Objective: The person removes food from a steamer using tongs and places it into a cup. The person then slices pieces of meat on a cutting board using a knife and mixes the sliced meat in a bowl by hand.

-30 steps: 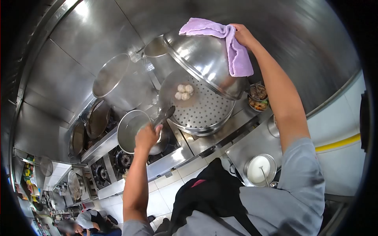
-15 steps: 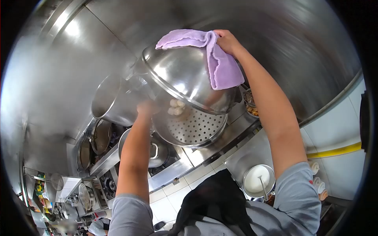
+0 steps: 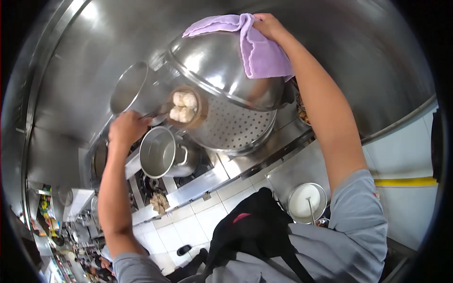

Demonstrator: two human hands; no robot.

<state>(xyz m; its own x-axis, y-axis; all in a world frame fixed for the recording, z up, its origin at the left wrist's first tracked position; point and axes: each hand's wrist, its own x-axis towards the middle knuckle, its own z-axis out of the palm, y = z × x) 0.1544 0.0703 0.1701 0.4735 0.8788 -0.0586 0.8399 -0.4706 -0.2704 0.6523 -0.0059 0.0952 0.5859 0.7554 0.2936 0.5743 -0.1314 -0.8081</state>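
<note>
My left hand [image 3: 127, 128] is closed around the handle of metal tongs [image 3: 153, 113], somewhat blurred. Their far end grips the side of a small round bamboo steamer basket [image 3: 202, 113]. Several pale buns [image 3: 184, 107] sit in the basket, which is held over the left edge of a perforated steamer tray [image 3: 236, 127]. High up, my right hand [image 3: 269, 27] is closed on a purple towel [image 3: 264, 56] draped over a domed metal lid [image 3: 212, 61]. The lid is tilted up above the tray; its handle is hidden under the towel.
A steel pot [image 3: 158, 153] stands on the stove just below my left hand, with a taller pot [image 3: 127, 89] behind. A bowl of white liquid [image 3: 304, 203] with a spoon sits at lower right. A crumpled brown cloth [image 3: 159, 203] lies at the stove's front edge.
My left hand has moved left, out from near the tray, drawing the basket of buns leftward with the tongs. My right hand still keeps the lid raised.
</note>
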